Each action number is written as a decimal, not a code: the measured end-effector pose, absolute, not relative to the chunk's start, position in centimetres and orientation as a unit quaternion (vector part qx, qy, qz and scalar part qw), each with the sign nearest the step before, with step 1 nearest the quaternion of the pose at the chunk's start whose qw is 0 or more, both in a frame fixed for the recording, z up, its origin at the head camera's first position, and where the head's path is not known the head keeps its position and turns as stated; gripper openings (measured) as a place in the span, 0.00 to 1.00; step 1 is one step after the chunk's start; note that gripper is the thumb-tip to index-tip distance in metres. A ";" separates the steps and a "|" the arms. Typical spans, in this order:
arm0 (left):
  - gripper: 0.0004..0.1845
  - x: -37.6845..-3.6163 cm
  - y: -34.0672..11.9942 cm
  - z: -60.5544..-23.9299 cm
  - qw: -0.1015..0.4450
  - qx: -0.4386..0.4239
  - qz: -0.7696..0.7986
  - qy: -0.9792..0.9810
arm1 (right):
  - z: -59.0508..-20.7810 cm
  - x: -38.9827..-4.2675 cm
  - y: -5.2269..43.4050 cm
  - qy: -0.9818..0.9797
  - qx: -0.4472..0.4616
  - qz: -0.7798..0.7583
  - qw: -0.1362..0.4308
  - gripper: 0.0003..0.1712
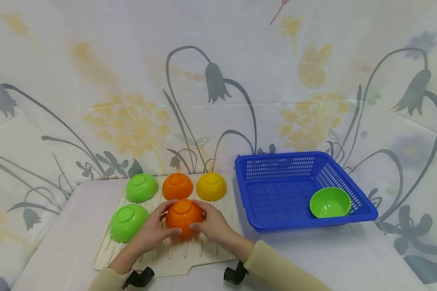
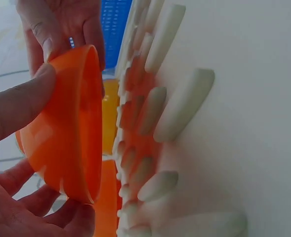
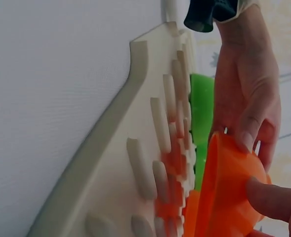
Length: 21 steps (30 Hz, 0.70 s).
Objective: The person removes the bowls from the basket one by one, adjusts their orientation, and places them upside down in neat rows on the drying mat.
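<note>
Both hands hold one orange bowl (image 1: pixel 183 220), turned upside down, just above a cream drying mat (image 1: pixel 167 264) with raised ridges. My left hand (image 1: pixel 153 229) grips its left side, thumb on the near face. From the right, my right hand (image 1: pixel 215 224) grips it the same way. In the left wrist view the bowl's rim (image 2: pixel 88 123) stands apart from the ridges. Upside down on the mat lie a green bowl (image 1: pixel 129 223) by my left hand, and behind it another green bowl (image 1: pixel 142 188), an orange bowl (image 1: pixel 177 186) and a yellow bowl (image 1: pixel 211 186).
To the right stands a blue plastic basket (image 1: pixel 251 202) with perforated walls. Inside it, at the right, a green bowl (image 1: pixel 329 203) leans tilted with its opening showing. A patterned cloth (image 1: pixel 218 121) hangs behind the white table (image 1: pixel 76 226).
</note>
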<state>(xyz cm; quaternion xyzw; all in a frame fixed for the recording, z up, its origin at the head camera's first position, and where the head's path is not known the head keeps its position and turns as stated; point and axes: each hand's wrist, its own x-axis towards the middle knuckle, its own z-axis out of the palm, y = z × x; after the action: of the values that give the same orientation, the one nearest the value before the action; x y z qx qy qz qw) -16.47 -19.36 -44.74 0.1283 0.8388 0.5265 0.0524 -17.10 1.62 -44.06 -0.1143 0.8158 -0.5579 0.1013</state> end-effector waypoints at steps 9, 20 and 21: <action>0.36 -17.1 -19.9 -45.2 0.047 0.110 0.511 0.851 | -44.6 -18.1 -0.3 0.831 -0.097 -0.537 0.105 0.36; 0.37 -17.3 -20.3 -45.5 0.033 0.093 0.505 0.857 | -44.8 -18.4 -1.0 0.827 -0.098 -0.544 0.099 0.36; 0.38 -17.2 -20.3 -45.4 0.034 0.090 0.500 0.860 | -44.8 -18.4 -1.0 0.826 -0.098 -0.546 0.101 0.36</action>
<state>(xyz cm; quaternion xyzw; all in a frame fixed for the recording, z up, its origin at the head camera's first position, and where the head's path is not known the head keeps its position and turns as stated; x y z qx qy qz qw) -17.22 -20.33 -45.44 0.0904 0.8605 0.5003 0.0341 -18.39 -1.04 -44.80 -0.0980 0.8262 -0.5456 0.1007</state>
